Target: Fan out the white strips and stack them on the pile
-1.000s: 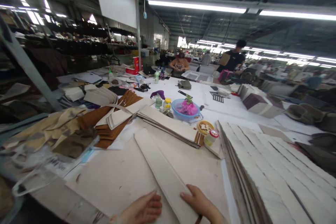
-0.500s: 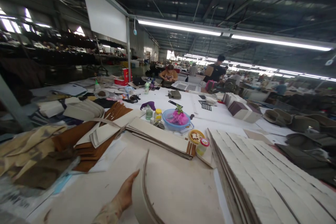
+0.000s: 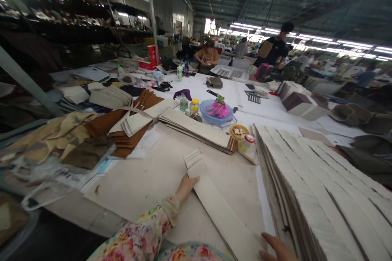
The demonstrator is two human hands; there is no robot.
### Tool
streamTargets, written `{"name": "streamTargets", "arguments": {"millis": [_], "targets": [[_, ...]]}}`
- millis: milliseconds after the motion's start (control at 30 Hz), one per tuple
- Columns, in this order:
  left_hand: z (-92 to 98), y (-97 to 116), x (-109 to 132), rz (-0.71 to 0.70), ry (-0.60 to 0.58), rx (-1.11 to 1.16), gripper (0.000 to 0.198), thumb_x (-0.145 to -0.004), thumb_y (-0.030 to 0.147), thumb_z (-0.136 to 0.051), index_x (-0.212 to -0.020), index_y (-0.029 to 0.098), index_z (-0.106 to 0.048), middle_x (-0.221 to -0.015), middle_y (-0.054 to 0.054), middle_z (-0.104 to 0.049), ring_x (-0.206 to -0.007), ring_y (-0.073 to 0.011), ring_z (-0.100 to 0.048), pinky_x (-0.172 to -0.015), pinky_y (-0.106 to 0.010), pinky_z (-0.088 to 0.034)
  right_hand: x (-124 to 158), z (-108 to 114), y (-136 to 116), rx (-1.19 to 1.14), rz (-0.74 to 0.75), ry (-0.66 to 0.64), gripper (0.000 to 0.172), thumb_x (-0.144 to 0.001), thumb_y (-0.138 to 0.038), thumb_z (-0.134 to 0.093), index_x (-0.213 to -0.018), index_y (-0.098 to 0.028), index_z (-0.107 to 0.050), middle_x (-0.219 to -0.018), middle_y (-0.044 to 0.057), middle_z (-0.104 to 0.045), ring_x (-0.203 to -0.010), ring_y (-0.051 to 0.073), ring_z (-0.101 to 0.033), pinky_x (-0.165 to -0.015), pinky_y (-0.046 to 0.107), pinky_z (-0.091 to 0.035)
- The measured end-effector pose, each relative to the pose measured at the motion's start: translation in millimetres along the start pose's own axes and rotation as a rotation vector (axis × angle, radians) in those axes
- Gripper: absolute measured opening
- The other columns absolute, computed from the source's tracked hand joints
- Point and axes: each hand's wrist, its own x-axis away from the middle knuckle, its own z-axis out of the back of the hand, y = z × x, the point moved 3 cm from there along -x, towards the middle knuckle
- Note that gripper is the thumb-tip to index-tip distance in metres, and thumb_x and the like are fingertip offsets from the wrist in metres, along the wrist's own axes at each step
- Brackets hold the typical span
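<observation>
Two hands were in view, both the wearer's own. The left hand [image 3: 186, 185] was closed around one bundle of pale strips [image 3: 222, 212] close to its far end, with the thumb lying over the top. At that end at least three strip ends showed, stepped one behind another; the full number of layers could not be counted. The right hand [image 3: 277, 248] was partly cut off by the bottom edge, two of its fingers showing beside the near end of the bundle; how far open it was, and whether it had hold of anything, could not be told.

The bundle lay slantwise over one broad pale sheet [image 3: 131, 195] on the table [image 3: 232, 89]. Beyond it was one long stack of strips [image 3: 196, 126], and to the right one large stack of pale sheets [image 3: 309, 187]. To the left lay a pile of brown pieces [image 3: 130, 142], too overlapped to count.

Past the long stack stood one blue basin [image 3: 211, 120] holding one pink bag [image 3: 221, 111]. Two lidded jars were near it: one yellow-lidded jar [image 3: 194, 107] and one red-lidded jar [image 3: 246, 143], the latter just beside one orange bowl [image 3: 239, 131] of small pale pieces. Two co-workers were plainly visible farther off, one seated person [image 3: 208, 55] and one standing person [image 3: 272, 51].
</observation>
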Motion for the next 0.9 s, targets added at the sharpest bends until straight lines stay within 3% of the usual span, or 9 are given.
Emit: {"name": "streamTargets", "arguments": {"millis": [100,200,267,400,500,600,767,900], "targets": [[-1.1,-12.7,-0.8,0.008,0.031,-0.081,0.04,-0.059,0.021,-0.064,-0.097,0.011,-0.056,-0.105,-0.012,-0.061,-0.093,-0.02,-0.057,-0.084,-0.03,-0.044,-15.1,-12.7,-57.4,0.124,0.138,0.185,0.062,-0.072,-0.046,-0.041,-0.123,-0.011,-0.042,-0.129,0.013,-0.042,-0.12,0.021,-0.038,-0.102,0.032,-0.028],[5.9,-12.7,-3.2,0.114,-0.023,-0.195,0.035,-0.064,0.021,-0.062,-0.097,0.013,-0.054,-0.102,-0.01,-0.062,-0.085,-0.0181,-0.059,-0.071,-0.028,-0.049,-31.3,-31.8,-111.6,0.236,0.164,0.199,0.069,-0.068,-0.047,-0.049,-0.128,-0.017,-0.034,-0.138,0.012,-0.029,-0.126,0.023,-0.027,-0.103,0.037,-0.026],[20.3,-6.5,-6.2,0.204,-0.034,-0.336,0.035,-0.068,0.024,-0.059,-0.1,0.014,-0.05,-0.094,-0.009,-0.063,-0.07,-0.0153,-0.06,-0.055,-0.024,-0.048,-39.3,-43.4,-129.9,0.294,0.135,0.199,0.075,-0.064,-0.045,-0.054,-0.13,-0.021,-0.029,-0.14,0.011,-0.023,-0.128,0.024,-0.021,-0.102,0.043,-0.024],[63.7,11.2,-14.4,0.236,0.123,-0.681,0.026,-0.075,0.03,-0.053,-0.094,0.014,-0.046,-0.071,-0.001,-0.059,-0.046,-0.0078,-0.05,-0.04,-0.018,-0.037,-46.3,-55.8,-130.9,0.338,0.121,0.205,0.076,-0.063,-0.041,-0.055,-0.131,-0.023,-0.026,-0.14,0.011,-0.023,-0.128,0.023,-0.022,-0.1,0.04,-0.025],[77.1,17.4,-18.0,0.156,0.099,-0.809,0.017,-0.076,0.032,-0.05,-0.08,0.015,-0.048,-0.061,0.003,-0.052,-0.046,-0.0075,-0.047,-0.044,-0.019,-0.036,-47.6,-57.7,-124.7,0.352,0.13,0.225,0.073,-0.065,-0.041,-0.053,-0.131,-0.023,-0.027,-0.14,0.011,-0.025,-0.127,0.023,-0.025,-0.099,0.038,-0.025],[69.9,25.0,-18.6,-0.036,0.08,-0.975,0.013,-0.074,0.028,-0.052,-0.071,0.016,-0.05,-0.061,0.002,-0.05,-0.056,-0.0096,-0.048,-0.055,-0.021,-0.038,-48.2,-58.6,-123.9,0.369,0.134,0.243,0.072,-0.065,-0.04,-0.053,-0.131,-0.023,-0.028,-0.139,0.012,-0.026,-0.126,0.023,-0.026,-0.099,0.038,-0.025],[49.5,43.8,-19.3,-0.382,0.05,-1.217,0.012,-0.071,0.023,-0.055,-0.062,0.016,-0.052,-0.079,-0.003,-0.05,-0.078,-0.0151,-0.046,-0.073,-0.027,-0.037,-48.0,-61.4,-124.8,0.376,0.141,0.262,0.072,-0.066,-0.04,-0.052,-0.131,-0.023,-0.027,-0.138,0.011,-0.027,-0.125,0.024,-0.028,-0.099,0.039,-0.025],[50.0,43.9,-25.8,-0.341,-0.013,-1.266,0.013,-0.07,0.016,-0.055,-0.059,0.015,-0.05,-0.081,-0.004,-0.05,-0.079,-0.0157,-0.045,-0.076,-0.027,-0.037,-46.4,-61.3,-124.2,0.371,0.147,0.281,0.072,-0.067,-0.042,-0.052,-0.131,-0.023,-0.026,-0.138,0.012,-0.027,-0.125,0.024,-0.027,-0.099,0.038,-0.025]]}}
